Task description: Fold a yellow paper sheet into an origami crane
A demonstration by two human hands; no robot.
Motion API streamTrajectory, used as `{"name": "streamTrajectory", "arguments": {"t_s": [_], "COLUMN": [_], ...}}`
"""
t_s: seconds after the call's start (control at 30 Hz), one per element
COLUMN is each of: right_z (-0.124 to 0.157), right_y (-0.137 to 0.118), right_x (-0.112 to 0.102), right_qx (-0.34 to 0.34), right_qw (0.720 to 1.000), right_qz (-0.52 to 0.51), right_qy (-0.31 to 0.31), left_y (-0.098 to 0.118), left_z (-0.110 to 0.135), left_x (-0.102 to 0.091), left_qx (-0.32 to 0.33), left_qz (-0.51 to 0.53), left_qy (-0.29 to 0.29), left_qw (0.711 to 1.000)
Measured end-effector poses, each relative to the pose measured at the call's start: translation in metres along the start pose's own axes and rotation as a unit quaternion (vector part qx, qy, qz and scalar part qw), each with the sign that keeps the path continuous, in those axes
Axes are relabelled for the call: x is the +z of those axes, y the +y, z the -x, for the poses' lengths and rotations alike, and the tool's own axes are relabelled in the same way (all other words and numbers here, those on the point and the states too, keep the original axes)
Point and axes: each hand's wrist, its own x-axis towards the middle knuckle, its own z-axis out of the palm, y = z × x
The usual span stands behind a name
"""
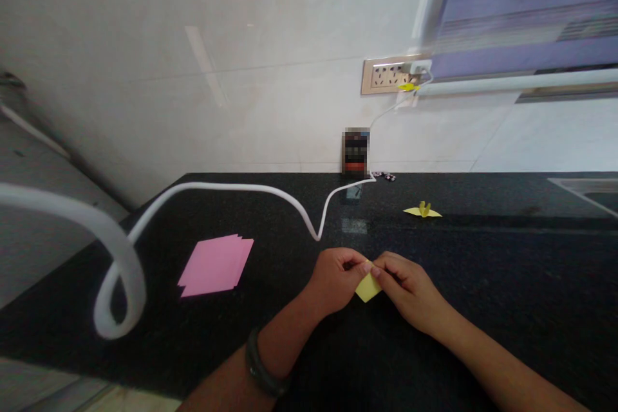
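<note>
A small folded piece of yellow paper [367,290] is held just above or on the dark countertop, one corner pointing toward me. My left hand [338,277] pinches its far left edge between thumb and fingers. On the other side, my right hand [403,283] grips the far right edge, its thumb tip close to the left thumb. Both hands hide the paper's upper part. Beyond my right hand lies a folded yellow paper crane [423,210] with its wings spread. A stack of pink paper sheets [217,265] rests left of my left hand.
A thick white cable [226,187] loops across the black countertop [290,360] toward a phone-like device [356,151] leaning on the wall. A socket panel [386,75] with a plugged charger is above. A sink edge [579,193] shows at the right.
</note>
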Motion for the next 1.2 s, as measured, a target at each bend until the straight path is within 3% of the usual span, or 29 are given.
{"name": "streamTrajectory", "arguments": {"t_s": [0.33, 0.6, 0.77, 0.9, 1.07, 1.2], "right_z": [-0.002, -0.003, -0.001, 0.000, 0.000, 0.001], "right_y": [0.006, 0.007, 0.011, 0.014, 0.012, 0.007], "right_x": [-0.004, -0.005, -0.006, -0.005, -0.005, -0.004], "right_qx": [-0.007, 0.040, 0.113, 0.163, 0.131, 0.075], "right_qw": [1.000, 0.998, 0.984, 0.970, 0.980, 0.993], "right_qz": [0.009, -0.011, -0.077, -0.134, -0.117, -0.056], "right_qy": [0.020, 0.056, 0.113, 0.118, 0.093, 0.068], "left_y": [-0.003, -0.003, -0.002, -0.003, -0.002, 0.000], "left_z": [-0.004, -0.003, -0.001, 0.002, 0.003, 0.003], "left_x": [-0.007, -0.006, 0.000, 0.004, 0.005, 0.004], "left_qx": [-0.005, -0.018, -0.029, -0.037, -0.049, -0.019], "left_qz": [0.034, 0.041, 0.051, 0.028, 0.042, 0.054], "left_qy": [0.049, 0.079, 0.038, -0.015, -0.050, -0.060], "left_qw": [0.998, 0.996, 0.998, 0.999, 0.997, 0.997]}}
